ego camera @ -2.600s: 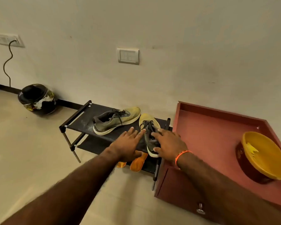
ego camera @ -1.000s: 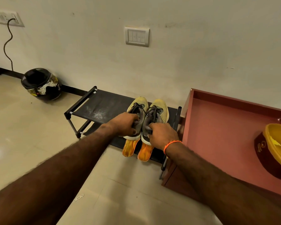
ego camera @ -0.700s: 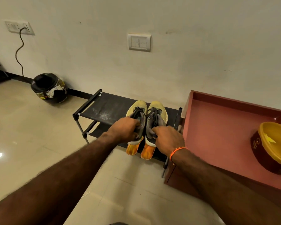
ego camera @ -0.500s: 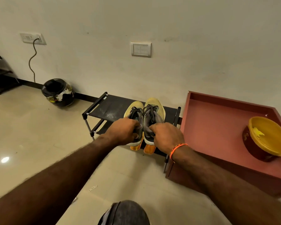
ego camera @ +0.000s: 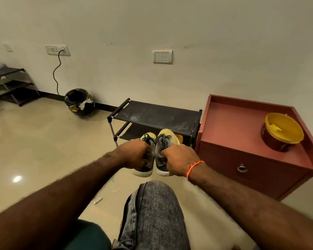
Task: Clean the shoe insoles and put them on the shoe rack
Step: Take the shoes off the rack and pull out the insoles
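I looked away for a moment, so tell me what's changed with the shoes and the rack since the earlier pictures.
The left hand and right hand gripped one shoe each and lifted the left shoe and right shoe off the shoe rack, toward the person. The orange insole stays on the lower shelf; the yellow bowl is unmoved.

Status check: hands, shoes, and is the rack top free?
Left hand shut on left shoe; right hand shut on right shoe. Both shoes held off the shoe rack. Nothing on its top shelf.
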